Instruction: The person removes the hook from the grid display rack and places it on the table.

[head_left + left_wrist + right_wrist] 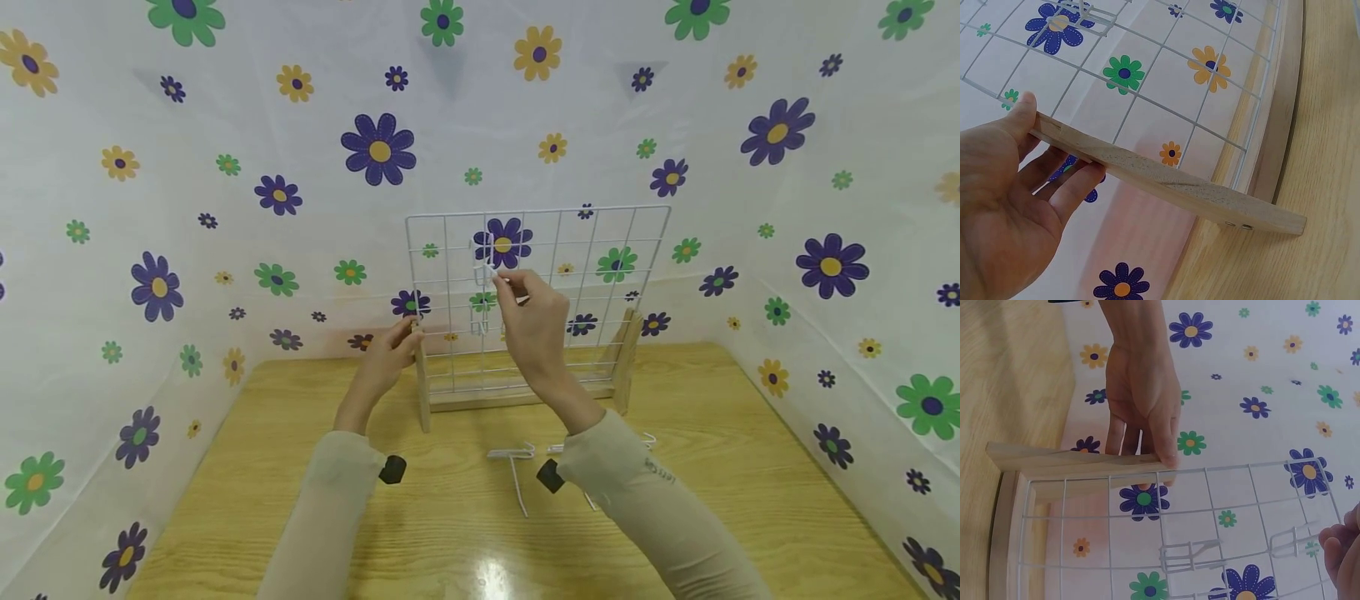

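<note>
A white wire grid panel [540, 211] stands upright in a wooden stand on the table. My left hand [386, 358] grips the top of the stand's left wooden post [1166, 175], thumb on one side and fingers on the other. Near the grid's upper left, my right hand [536, 325] pinches the outer end of a white wire display hook [489, 272]. That hook's looped back [1282, 542] lies against the grid wires. Another white hook [1188, 556] hangs lower on the grid, below the pinched one in the head view.
On the table [262, 500] in front of the stand lies a loose white hook [517, 483]. More white hook wire [649, 439] shows beside it, partly hidden by my right sleeve. A flower-patterned cloth [465, 125] encloses the back and sides.
</note>
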{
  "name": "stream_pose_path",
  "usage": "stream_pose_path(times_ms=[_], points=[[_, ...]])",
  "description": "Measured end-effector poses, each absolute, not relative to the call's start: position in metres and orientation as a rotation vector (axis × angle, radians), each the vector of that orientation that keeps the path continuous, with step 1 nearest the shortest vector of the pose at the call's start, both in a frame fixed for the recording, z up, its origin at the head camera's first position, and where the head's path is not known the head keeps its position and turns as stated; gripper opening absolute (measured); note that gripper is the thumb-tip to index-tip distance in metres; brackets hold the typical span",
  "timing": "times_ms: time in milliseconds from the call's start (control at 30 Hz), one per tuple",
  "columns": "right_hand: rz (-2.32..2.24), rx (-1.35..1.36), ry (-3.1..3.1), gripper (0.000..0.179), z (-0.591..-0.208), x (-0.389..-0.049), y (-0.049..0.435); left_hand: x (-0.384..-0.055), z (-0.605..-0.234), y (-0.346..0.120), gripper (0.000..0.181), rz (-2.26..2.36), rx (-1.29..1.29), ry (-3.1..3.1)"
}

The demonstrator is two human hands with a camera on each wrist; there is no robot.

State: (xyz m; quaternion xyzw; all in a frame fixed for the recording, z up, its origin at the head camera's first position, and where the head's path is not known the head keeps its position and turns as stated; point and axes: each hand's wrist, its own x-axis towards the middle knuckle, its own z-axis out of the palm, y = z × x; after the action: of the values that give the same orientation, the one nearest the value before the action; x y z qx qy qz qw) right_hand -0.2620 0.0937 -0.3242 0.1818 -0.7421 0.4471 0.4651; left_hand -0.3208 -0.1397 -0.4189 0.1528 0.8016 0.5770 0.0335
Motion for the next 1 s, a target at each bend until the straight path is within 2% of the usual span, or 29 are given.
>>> stream_pose_path(times_ms=[500, 733, 1000], points=[[1.145, 0.433, -1.744, 0.012, -0.317, -0.258, 0.102, -0.325, -0.424, -0.141, 0.063, 1.777, 0.488, 2.485], [1.154, 0.461, -1.709, 0.012, -0.313, -0.246, 0.108, -0.324, -0.424, -0.141, 0.063, 1.775, 0.482, 2.484], [1.166, 0.461, -1.694, 0.009, -0.309, -0.228, 0.116, -0.324, -0.424, -0.141, 0.057, 1.773, 0.535, 2.497]])
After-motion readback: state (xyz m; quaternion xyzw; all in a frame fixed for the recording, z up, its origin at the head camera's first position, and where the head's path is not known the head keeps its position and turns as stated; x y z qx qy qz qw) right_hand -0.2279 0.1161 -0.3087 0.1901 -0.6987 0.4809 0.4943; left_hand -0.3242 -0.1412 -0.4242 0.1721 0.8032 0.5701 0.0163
